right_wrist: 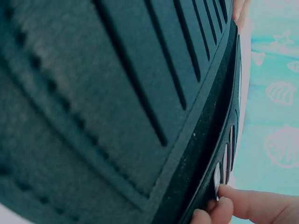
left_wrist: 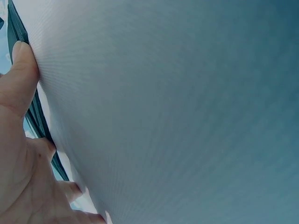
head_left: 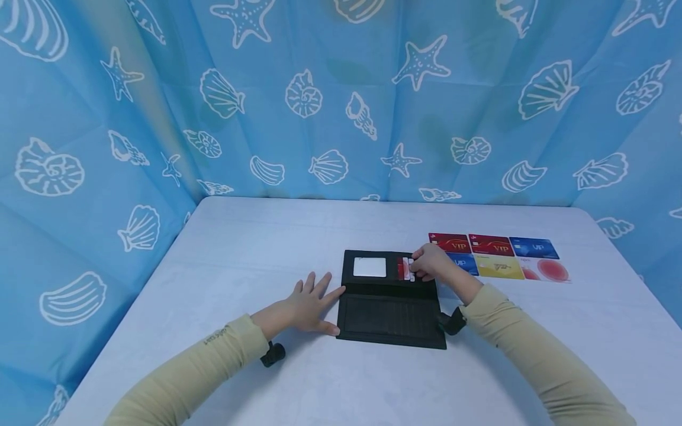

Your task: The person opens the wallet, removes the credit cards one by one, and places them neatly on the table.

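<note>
A black long wallet (head_left: 367,316) lies unfolded on the white table. Its upper flap has a clear window with white behind it, beside slots holding red and pale cards (head_left: 401,270). My left hand (head_left: 308,306) lies spread on the tabletop, thumb and index fingertip touching the wallet's left edge; the left wrist view shows that thumb (left_wrist: 23,70) against the edge. At the right end of the slots, my right hand (head_left: 433,263) pinches a card. In the right wrist view, a whitish card edge (right_wrist: 217,178) shows at the fingertips; the rest is hidden.
Beyond the right hand, several cards lie in two rows: red VIP cards (head_left: 491,245), blue ones (head_left: 534,248), a yellow card (head_left: 499,267) and a white card with red circles (head_left: 544,270). A blue curtain (head_left: 330,77) with shell prints hangs behind the white table (head_left: 256,236).
</note>
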The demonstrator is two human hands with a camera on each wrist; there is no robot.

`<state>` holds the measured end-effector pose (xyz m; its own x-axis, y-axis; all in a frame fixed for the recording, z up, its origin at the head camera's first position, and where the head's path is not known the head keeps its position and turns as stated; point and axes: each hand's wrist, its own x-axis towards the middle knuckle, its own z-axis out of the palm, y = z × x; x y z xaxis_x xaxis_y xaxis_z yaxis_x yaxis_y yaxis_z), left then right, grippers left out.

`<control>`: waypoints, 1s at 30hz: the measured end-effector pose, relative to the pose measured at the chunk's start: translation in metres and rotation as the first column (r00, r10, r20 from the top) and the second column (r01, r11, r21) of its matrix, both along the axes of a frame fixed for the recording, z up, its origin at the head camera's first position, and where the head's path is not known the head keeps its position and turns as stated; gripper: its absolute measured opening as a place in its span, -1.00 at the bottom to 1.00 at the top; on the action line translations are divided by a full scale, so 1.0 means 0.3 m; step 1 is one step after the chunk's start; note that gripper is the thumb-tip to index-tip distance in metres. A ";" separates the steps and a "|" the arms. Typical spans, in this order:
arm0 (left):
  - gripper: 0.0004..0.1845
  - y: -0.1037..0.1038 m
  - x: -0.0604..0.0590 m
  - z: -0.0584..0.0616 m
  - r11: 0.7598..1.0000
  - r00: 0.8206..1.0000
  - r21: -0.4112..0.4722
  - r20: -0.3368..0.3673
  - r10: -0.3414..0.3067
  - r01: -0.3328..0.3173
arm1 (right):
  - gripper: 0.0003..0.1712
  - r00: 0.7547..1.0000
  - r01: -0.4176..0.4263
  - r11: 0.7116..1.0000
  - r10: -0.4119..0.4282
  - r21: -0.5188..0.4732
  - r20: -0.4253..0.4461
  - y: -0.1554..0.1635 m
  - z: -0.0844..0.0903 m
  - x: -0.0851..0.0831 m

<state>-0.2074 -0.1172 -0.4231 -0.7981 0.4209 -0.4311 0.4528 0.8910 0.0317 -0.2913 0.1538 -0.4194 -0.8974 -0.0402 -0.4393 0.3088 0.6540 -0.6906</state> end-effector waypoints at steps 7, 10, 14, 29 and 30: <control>-0.03 -0.001 -0.008 -0.010 1.000 1.000 -0.004 -0.002 -0.003 0.003 | -0.65 0.999 0.043 0.998 -0.043 -0.054 -0.005 0.008 -0.002 0.000; -0.03 -0.002 -0.009 -0.014 1.000 1.000 -0.003 -0.005 -0.005 0.005 | -0.65 0.998 0.057 0.996 -0.059 -0.063 -0.016 0.009 -0.003 0.002; -0.02 -0.004 -0.010 -0.021 1.000 1.000 0.001 -0.005 0.001 -0.001 | -0.65 0.997 0.072 0.994 -0.073 -0.081 -0.019 0.008 -0.007 0.004; -0.03 -0.008 -0.007 -0.012 1.000 1.000 0.009 -0.002 -0.001 0.001 | -0.65 0.997 0.082 0.991 -0.083 -0.109 -0.006 0.026 0.012 0.014; -0.04 -0.008 -0.008 -0.013 1.000 1.000 0.011 -0.002 -0.001 0.001 | -0.65 0.996 0.089 0.990 -0.090 -0.113 -0.004 0.030 0.011 0.013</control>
